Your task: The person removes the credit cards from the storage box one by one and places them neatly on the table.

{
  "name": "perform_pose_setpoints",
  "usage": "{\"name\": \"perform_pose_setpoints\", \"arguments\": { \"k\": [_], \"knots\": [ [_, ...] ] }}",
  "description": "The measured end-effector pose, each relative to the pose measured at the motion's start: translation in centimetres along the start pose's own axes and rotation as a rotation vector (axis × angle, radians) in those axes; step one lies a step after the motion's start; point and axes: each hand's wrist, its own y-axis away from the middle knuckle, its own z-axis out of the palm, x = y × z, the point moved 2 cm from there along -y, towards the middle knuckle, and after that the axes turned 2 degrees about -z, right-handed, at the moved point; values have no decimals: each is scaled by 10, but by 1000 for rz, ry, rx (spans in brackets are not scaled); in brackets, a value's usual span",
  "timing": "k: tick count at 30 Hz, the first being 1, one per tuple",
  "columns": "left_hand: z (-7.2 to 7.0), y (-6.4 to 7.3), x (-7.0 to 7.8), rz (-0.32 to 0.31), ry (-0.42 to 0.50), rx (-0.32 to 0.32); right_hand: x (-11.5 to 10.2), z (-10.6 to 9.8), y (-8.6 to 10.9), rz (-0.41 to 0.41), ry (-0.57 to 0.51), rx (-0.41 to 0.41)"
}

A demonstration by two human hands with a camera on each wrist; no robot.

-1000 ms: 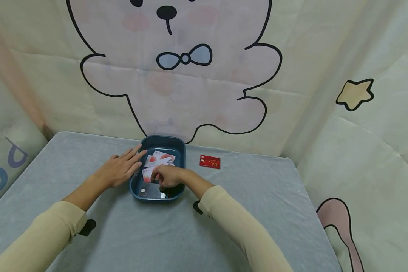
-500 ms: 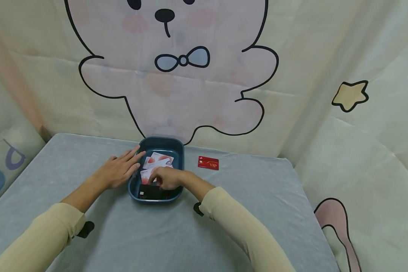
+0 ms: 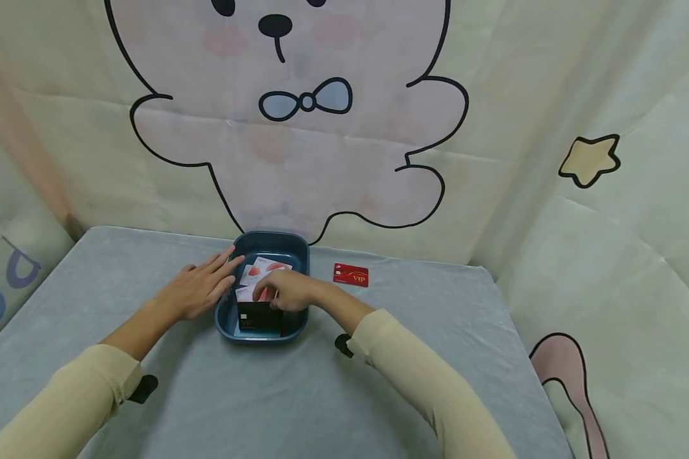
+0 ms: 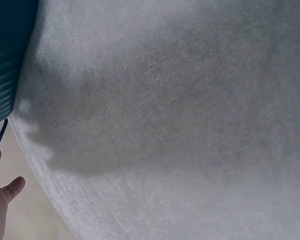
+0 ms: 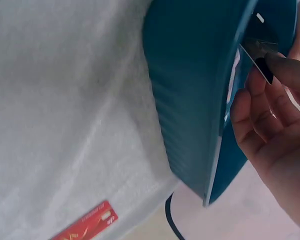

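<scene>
My right hand point(image 3: 289, 290) reaches into a dark blue bin point(image 3: 219, 319) and pinches a black VIP card point(image 3: 260, 317) by its upper edge. The card tilts up, face toward me, inside the bin. In the right wrist view, the thumb and fingers grip the card point(image 5: 263, 66) just inside the bin's wall point(image 5: 190, 100). My left hand point(image 3: 198, 290) lies on the bin's left rim with its fingers extended. White cards with red prints point(image 3: 254, 272) lie behind the black card, partly hidden by my right hand. Part of something light blue shows beneath it.
A red VIP card point(image 3: 351, 275) lies on the grey cloth-covered table point(image 3: 252, 401), right of the bin. Directly behind the table hangs a curtain point(image 3: 367, 185) with a cartoon animal print, close to the bin's back.
The black card has gone from lying low in the bin to tilted up, pinched in my right hand, which has risen slightly. My left hand stays at the rim.
</scene>
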Motion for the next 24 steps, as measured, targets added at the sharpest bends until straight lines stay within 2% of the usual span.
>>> {"name": "perform_pose_setpoints", "arguments": {
  "k": [13, 18, 24],
  "knots": [
    [1, -2, -1, -9, -10, -15, 13, -47, 31, 58, -23, 155],
    [1, -1, -1, -19, -7, -27, 26, -63, 48, 103, -6, 234],
    [2, -1, -1, -13, -3, -22, 46, -81, 66, 136, -51, 337]
  ]
}}
